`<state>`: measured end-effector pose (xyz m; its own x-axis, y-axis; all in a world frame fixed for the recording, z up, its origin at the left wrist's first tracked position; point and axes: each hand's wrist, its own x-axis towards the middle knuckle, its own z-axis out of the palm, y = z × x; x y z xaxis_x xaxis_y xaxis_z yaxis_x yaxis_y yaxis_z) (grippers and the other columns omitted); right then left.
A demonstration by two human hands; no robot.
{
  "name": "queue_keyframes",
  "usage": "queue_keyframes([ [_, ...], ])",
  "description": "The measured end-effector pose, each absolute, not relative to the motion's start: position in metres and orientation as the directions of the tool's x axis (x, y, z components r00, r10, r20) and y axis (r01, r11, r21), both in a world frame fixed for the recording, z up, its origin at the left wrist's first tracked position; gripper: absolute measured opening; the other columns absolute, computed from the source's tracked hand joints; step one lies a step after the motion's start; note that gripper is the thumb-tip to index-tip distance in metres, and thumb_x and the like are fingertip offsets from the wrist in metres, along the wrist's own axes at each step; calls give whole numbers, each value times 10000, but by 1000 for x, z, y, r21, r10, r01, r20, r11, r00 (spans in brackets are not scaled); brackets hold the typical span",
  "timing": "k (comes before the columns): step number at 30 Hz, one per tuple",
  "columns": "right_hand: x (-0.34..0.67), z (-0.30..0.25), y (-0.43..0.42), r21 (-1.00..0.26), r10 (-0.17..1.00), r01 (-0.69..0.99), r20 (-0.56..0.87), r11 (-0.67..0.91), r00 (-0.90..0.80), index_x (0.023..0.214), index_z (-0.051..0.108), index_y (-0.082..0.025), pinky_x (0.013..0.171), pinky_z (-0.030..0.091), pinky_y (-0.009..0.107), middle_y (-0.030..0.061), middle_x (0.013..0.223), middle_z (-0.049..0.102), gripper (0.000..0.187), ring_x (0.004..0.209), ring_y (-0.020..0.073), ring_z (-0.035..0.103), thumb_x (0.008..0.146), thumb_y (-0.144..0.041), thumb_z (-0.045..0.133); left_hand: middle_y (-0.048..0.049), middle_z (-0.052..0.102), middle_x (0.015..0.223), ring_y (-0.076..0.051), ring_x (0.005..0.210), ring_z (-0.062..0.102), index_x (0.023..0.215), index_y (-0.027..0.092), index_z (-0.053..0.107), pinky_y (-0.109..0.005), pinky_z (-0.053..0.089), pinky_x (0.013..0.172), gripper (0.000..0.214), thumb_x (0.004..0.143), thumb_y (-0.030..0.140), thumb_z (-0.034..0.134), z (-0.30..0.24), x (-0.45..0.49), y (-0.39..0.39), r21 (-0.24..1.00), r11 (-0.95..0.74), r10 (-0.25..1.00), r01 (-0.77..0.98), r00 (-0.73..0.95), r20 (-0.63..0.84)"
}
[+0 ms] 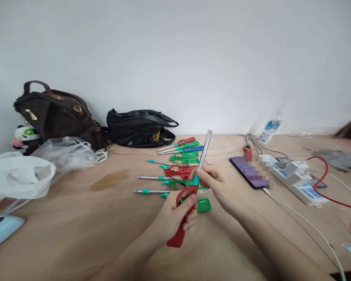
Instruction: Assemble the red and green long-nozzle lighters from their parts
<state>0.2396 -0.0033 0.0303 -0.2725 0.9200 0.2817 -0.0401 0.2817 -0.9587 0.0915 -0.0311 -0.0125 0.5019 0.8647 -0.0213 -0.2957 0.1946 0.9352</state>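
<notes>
Surface: tan tabletop [76, 230], one darker patch [109, 180] left of centre. Pale wall [193, 58] behind the far edge.

Far left: one dark bag [52, 113] with a brown handle; one panda plush [26, 134] beside it; one black plastic bag [131, 125] to its right. Nearer, at left: one clear plastic bag [67, 154], one string of white beads [101, 157], one white plastic bag [20, 175], one pale blue object [6, 230] cut by the frame edge.

Right: one bottle [270, 130], tilted, near the wall; one phone [248, 171] with a white cable [301, 218] at its near end; one red handle-shaped piece [247, 151] at its far edge; one white power strip [295, 183]; red cable [326, 175]. Far right: pile of thin grey rods [339, 160], too blurred to count.

Centre, counted: three lighters at the far end, namely red [187, 140], green [186, 145], blue [195, 148]. Nearer, three metal tubes [149, 178] with teal collars, tips to the left. Green and red handle shells [179, 171] beside these; number of halves not resolvable. One green part [204, 205] right of the left hand.

Held lighter [195, 181]: one, red, above the near end of the row, tube upward and leaning right. Left hand [175, 210]: fingers curled around its handle. Right hand [213, 181]: thumb and fingers closed on the tube's base, by the teal collar.
</notes>
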Motion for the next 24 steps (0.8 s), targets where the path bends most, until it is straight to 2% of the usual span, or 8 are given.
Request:
queue_keyframes([
  [3,231,23,-3,-949,924,-99,315,300,-216,739,635,-178,689,444,276,7,716,610,344,712,155,557,878,-488,575,83,401,467,-32,337,291,702,172,481,-178,212,364,447,797,567,667,-8,91,-33,926,210,855,-314,518,-18],
  [5,223,16,-6,-938,932,-147,334,314,-139,716,612,-181,625,419,252,-11,669,565,359,640,133,520,898,-484,552,83,398,463,-30,335,285,698,172,477,-178,213,367,451,803,569,662,-5,91,-35,925,209,861,-317,509,-20],
  [10,201,5,-18,-945,959,-163,283,283,24,667,542,-190,455,310,224,-45,551,431,408,475,97,380,889,-532,533,88,377,453,-25,334,271,665,181,434,-175,194,364,480,797,578,668,-2,93,-41,933,172,888,-317,460,-7],
  [16,189,1,-25,-957,970,-170,220,235,107,665,483,-205,401,284,210,-51,530,397,457,446,94,361,865,-614,516,89,386,429,-31,324,277,688,178,469,-168,199,349,491,777,619,666,-10,97,-43,928,191,904,-320,425,-39],
  [19,192,-2,-24,-967,975,-143,199,213,101,688,505,-205,409,333,210,-24,587,466,471,489,111,430,864,-642,495,96,393,407,-39,310,287,688,185,465,-168,224,341,521,698,637,725,-19,104,-44,902,253,911,-349,400,-101],
  [21,196,-7,-25,-976,979,-101,182,191,90,781,568,-202,459,412,227,14,692,557,477,569,140,511,875,-657,459,88,427,424,-58,335,349,710,183,490,-176,285,363,506,679,615,752,-22,109,-43,880,275,939,-387,307,-158],
  [24,201,-17,-36,-982,977,-61,167,177,133,995,603,-209,681,522,287,60,912,635,483,801,190,605,879,-655,459,26,590,608,-106,528,546,765,162,576,-201,441,507,462,651,547,805,-21,110,-40,876,193,981,-442,78,-177],
])
